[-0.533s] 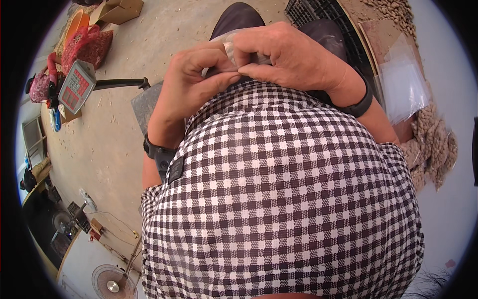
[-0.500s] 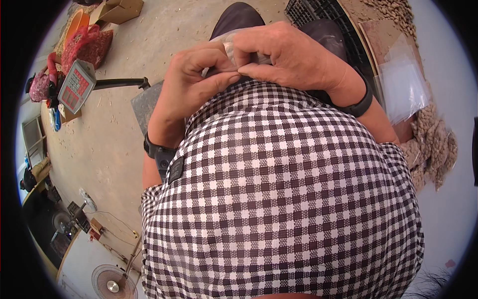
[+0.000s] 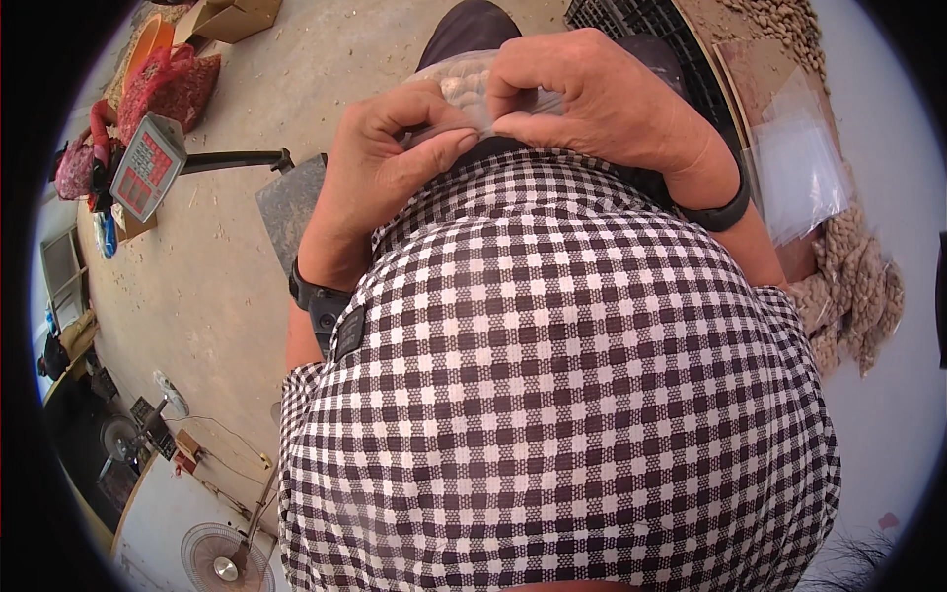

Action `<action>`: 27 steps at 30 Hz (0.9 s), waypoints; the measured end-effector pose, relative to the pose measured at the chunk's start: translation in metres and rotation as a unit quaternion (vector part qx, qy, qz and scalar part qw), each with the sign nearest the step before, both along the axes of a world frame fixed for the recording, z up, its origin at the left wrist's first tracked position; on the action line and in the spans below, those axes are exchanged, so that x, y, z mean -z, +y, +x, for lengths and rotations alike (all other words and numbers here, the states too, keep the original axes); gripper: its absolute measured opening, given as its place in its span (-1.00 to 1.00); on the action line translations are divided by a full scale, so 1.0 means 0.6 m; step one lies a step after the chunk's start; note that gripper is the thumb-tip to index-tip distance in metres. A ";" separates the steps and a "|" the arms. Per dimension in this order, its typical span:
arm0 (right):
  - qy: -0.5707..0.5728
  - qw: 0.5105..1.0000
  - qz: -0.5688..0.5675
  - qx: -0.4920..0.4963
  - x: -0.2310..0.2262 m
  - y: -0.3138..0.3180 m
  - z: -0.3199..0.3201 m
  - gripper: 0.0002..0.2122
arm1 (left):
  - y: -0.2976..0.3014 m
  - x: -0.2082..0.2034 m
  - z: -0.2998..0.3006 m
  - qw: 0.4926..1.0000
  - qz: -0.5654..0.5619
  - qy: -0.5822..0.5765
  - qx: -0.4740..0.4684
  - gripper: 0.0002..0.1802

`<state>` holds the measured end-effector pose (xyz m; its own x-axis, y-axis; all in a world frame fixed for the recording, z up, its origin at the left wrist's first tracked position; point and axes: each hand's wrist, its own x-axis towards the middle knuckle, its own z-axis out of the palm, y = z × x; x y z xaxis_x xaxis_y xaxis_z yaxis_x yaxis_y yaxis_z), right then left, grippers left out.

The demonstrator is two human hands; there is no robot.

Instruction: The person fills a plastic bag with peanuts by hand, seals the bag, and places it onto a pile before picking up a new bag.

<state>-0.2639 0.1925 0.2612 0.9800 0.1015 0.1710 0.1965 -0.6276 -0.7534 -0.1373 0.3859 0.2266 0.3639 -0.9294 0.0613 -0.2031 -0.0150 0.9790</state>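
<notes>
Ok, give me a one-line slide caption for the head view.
Left hand and right hand pinch a translucent plastic bag by its edge, a digital scale at left.

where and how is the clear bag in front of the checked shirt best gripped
Probably by its near edge: pinch the clear bag on the side toward the checked shirt, left grip and right grip coming from either side. That edge is thin film, while pale lumps show through the part beyond.
</notes>
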 end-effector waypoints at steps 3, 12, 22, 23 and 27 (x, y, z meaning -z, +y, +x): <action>-0.001 1.000 -0.026 0.006 0.002 0.000 0.000 -0.91 | 0.001 0.001 -0.005 1.000 0.006 0.011 -0.018 -0.90; -0.034 0.997 -0.059 0.025 0.013 0.006 0.003 -0.93 | 0.000 0.005 -0.013 0.999 -0.017 0.006 -0.048 -0.95; -0.073 0.996 -0.049 0.032 0.018 0.013 0.004 -0.90 | -0.004 -0.007 -0.017 0.996 0.062 0.029 -0.056 -0.91; -0.072 0.996 -0.048 0.031 0.019 0.013 0.004 -0.90 | -0.004 -0.004 -0.017 0.996 0.063 0.029 -0.056 -0.91; -0.079 0.995 -0.048 0.024 0.022 0.014 0.005 -0.88 | -0.004 -0.002 -0.013 0.998 0.042 -0.016 -0.037 -0.89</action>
<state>-0.2610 0.2007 0.2480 0.9459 0.0783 0.3149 0.2754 -0.7071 -0.6513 -0.1449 0.3832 0.2279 0.4317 -0.9020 -0.0034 -0.2292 -0.1134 0.9667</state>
